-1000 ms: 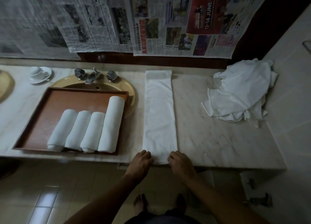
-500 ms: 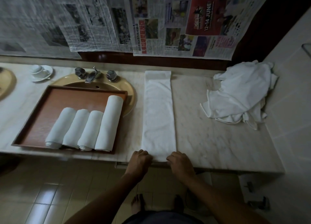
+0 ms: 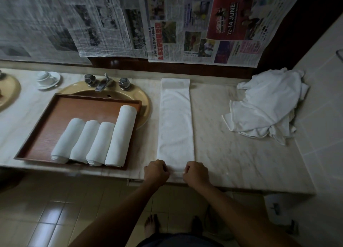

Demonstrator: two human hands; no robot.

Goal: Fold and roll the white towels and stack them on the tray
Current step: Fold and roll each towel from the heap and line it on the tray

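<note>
A white towel (image 3: 175, 120), folded into a long narrow strip, lies on the marble counter and runs from the back wall to the front edge. My left hand (image 3: 156, 171) and my right hand (image 3: 196, 173) grip its near end with curled fingers, one at each corner; a small roll shows between them. A brown wooden tray (image 3: 92, 105) sits left of the strip, partly over the sink. On it lie several rolled white towels (image 3: 104, 141) side by side, the rightmost one longer.
A heap of loose white towels (image 3: 267, 107) lies at the counter's right end against the tiled wall. A tan sink (image 3: 143, 102) with a metal tap (image 3: 103, 83) is behind the tray. A cup on a saucer (image 3: 47, 78) stands at the back left. Newspapers hang above.
My fingers have curled tighter on the near end of the strip, and that end has turned over into a small roll. The view has shifted slightly.
</note>
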